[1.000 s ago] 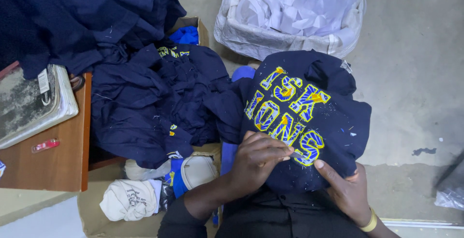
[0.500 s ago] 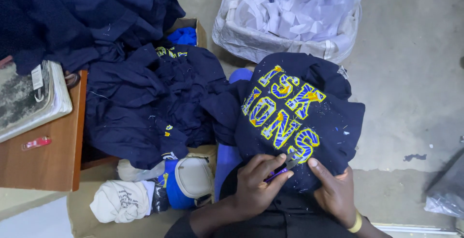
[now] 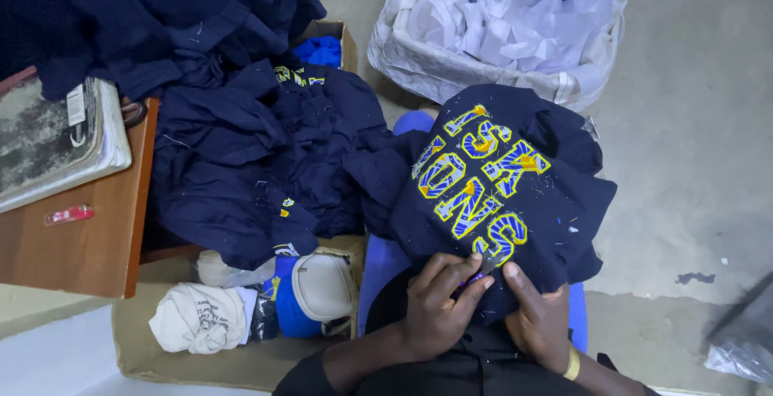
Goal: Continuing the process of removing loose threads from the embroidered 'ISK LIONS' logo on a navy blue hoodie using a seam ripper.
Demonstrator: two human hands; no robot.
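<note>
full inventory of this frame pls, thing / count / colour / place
garment with stitched letters: 1, navy, yellow and blue lettering, on the lap
pile of garments: several, navy, centre left
bag of scraps: 1, white, top, on the floor
cardboard box: 1, brown, bottom left
caps: a few, white and blue, in the box
wooden table: 1, brown, left
worn book: 1, grey, on the table
small red object: 1, on the table
left hand: pinching a small tool at the lettering
right hand: on the garment, yellow wristband
</note>
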